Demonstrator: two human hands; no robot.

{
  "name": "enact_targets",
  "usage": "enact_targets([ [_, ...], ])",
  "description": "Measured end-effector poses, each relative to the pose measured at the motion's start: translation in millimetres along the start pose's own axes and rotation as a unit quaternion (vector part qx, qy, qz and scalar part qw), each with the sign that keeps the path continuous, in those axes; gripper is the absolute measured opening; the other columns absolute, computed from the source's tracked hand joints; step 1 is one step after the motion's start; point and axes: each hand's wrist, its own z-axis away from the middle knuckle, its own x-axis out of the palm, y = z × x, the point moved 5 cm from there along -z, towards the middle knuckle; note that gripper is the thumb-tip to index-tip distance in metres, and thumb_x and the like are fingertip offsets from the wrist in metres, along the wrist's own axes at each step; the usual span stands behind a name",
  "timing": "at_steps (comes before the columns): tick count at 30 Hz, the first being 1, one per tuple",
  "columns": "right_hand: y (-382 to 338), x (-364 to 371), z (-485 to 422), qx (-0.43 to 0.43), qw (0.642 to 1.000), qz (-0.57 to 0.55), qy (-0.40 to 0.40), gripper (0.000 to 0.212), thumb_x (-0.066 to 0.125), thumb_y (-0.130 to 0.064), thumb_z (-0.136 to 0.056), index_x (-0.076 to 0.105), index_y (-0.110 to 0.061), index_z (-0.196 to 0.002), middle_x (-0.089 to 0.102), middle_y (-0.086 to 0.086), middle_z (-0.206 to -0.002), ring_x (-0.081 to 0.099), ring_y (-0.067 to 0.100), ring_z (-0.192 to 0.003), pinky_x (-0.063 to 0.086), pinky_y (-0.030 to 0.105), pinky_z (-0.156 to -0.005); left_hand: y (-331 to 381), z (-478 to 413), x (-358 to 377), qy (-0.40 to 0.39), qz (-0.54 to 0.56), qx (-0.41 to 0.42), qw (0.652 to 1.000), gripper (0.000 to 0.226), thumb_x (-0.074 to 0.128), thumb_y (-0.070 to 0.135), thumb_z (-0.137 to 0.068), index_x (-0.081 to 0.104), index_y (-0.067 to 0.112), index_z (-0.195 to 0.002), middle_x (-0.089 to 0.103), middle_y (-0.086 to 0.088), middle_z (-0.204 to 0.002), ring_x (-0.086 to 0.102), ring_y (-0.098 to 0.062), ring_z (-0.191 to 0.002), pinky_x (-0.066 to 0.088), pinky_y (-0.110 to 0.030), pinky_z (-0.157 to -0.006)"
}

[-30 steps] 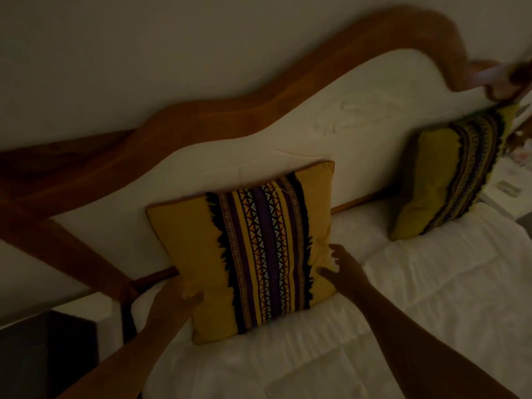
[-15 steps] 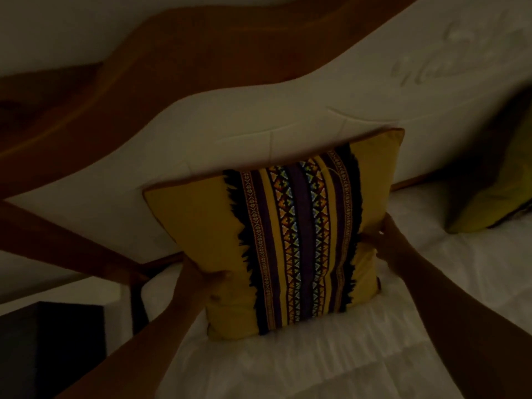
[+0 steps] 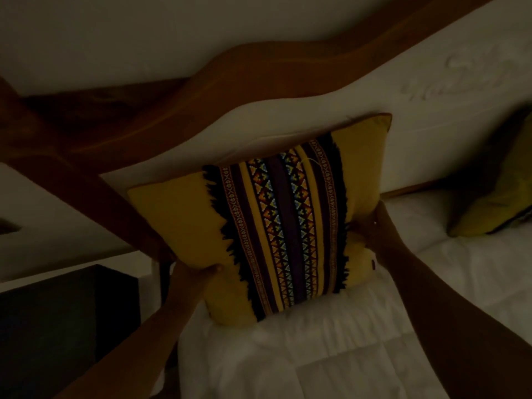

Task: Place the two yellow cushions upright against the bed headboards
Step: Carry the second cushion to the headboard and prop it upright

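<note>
A yellow cushion (image 3: 184, 223) with a dark patterned, fringed centre band stands upright on the white bedding, leaning against the padded white headboard (image 3: 431, 90). My left hand (image 3: 198, 272) grips its lower left edge, thumb on the front. My right hand (image 3: 374, 228) holds its right edge, pressing a dent into the fabric. The second yellow cushion (image 3: 495, 197) leans against the headboard at the far right, partly cut off by the frame edge.
A curved brown wooden frame (image 3: 259, 79) runs over the headboard, with a slanted wooden post (image 3: 95, 191) at the left. A dark bedside unit (image 3: 63, 326) stands at lower left. White bedding (image 3: 331, 355) covers the mattress. The room is dim.
Both hands went from lightly touching the cushion's lower corners to gripping its sides. The cushion shifted left toward the bed corner as the view swung that way.
</note>
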Motion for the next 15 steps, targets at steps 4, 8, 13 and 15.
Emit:
enact_targets([
  [4,-9.1,37.2,16.7,0.003,1.0,-0.015,-0.023,0.084,0.081,-0.019,-0.079,0.033,-0.029,-0.148,0.056,-0.006,-0.129,0.059,0.013,-0.105,0.055,0.047,-0.084,1.3,11.1,-40.4,0.026,0.001,-0.021,0.999,0.063,0.08,0.01,-0.079,0.054,0.038,-0.131,0.065,0.004,-0.124,0.063,-0.024,-0.113,0.053,-0.047,-0.092],
  [8,4.2,69.2,19.0,0.006,0.999,-0.01,-0.036,0.092,0.087,-0.023,-0.072,0.033,-0.027,-0.147,0.055,-0.002,-0.136,0.058,0.023,-0.117,0.053,0.053,-0.092,-13.6,2.1,-63.8,0.04,-0.009,-0.058,0.997,0.073,0.078,0.013,-0.081,0.044,0.023,-0.145,0.06,-0.007,-0.134,0.06,-0.034,-0.118,0.051,-0.053,-0.097],
  [13,43.4,81.6,4.5,0.046,0.999,0.01,0.011,0.09,0.085,-0.026,-0.075,0.031,-0.022,-0.147,0.051,0.005,-0.143,0.054,0.03,-0.124,0.049,0.06,-0.098,-20.9,-32.5,-54.5,0.013,-0.049,-0.062,0.997,0.068,0.076,0.017,-0.082,0.045,0.017,-0.142,0.06,-0.009,-0.131,0.059,-0.032,-0.119,0.05,-0.051,-0.1],
  [15,52.2,79.7,-1.9,0.048,0.998,0.016,0.024,0.093,0.086,-0.028,-0.073,0.03,-0.024,-0.148,0.05,0.005,-0.145,0.052,0.029,-0.125,0.048,0.06,-0.099,-25.9,-43.7,-47.7,0.01,-0.058,-0.075,0.995,0.038,0.072,0.013,-0.086,0.059,0.018,-0.122,0.066,-0.008,-0.113,0.062,-0.032,-0.112,0.054,-0.042,-0.09],
])
